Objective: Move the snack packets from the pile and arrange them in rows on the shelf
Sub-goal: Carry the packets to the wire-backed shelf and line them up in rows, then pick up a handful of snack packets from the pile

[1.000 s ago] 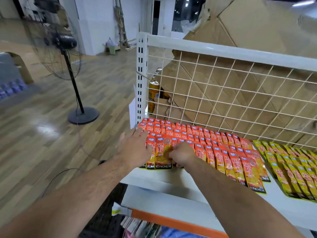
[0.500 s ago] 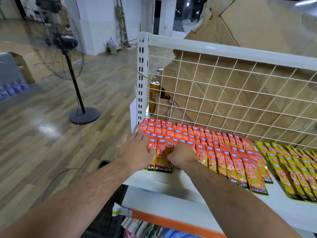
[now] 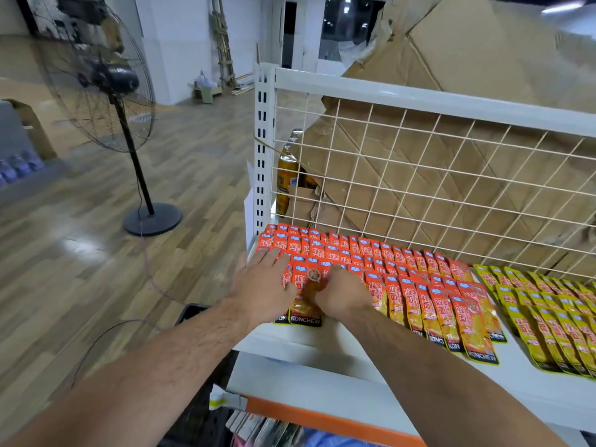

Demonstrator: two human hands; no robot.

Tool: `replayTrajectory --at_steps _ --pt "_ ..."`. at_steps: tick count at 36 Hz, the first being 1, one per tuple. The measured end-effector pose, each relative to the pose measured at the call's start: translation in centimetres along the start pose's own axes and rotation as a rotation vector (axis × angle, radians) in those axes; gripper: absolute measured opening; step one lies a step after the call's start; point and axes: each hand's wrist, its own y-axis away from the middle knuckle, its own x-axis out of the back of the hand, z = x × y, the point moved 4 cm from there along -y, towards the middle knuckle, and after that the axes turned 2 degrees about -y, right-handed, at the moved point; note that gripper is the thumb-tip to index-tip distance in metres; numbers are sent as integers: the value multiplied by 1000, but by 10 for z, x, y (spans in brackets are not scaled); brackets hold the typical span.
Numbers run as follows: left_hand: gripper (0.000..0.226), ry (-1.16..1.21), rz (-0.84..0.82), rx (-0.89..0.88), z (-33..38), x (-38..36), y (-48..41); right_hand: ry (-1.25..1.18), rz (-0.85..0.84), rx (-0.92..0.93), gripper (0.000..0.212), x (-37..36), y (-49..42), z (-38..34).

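Observation:
Orange-red snack packets (image 3: 380, 256) lie in overlapping rows on the white shelf (image 3: 322, 343), filling its left half. Yellow packets (image 3: 545, 304) lie in rows at the right. My left hand (image 3: 261, 285) lies flat with straight fingers on the leftmost packets of the front row. My right hand (image 3: 342, 291) rests just to its right, fingers curled down onto the packets. Between the two hands shows one orange packet (image 3: 308, 295) marked KONCHEW at its lower end. What the right fingers hold is hidden.
A white wire grid (image 3: 435, 182) backs the shelf, with flattened cardboard (image 3: 451, 75) and a bottle (image 3: 287, 175) behind it. A standing fan (image 3: 106, 85) is on the wooden floor at the left. A lower shelf with an orange edge (image 3: 322, 421) lies below.
Both hands have stayed on the left end of the front row, shifting slightly. The view has tilted a little.

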Motion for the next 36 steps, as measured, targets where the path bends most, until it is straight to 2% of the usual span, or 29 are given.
replayTrajectory --at_steps 3,7,10,15,25,36 --pt "67 -70 28 -44 6 -2 -3 89 64 106 37 10 8 -1" --pt "63 -62 -67 -140 26 -11 -10 300 96 242 63 21 25 11" --pt "63 -42 -142 -230 51 -19 -13 353 81 211 74 27 36 35" --pt "65 -23 -197 -331 102 -28 -14 356 87 91 75 49 60 78" --pt "63 -64 -171 -511 221 -24 4 282 177 -80 74 97 113 178" --pt "63 -46 -199 -587 369 -40 48 256 227 -155 74 149 183 315"
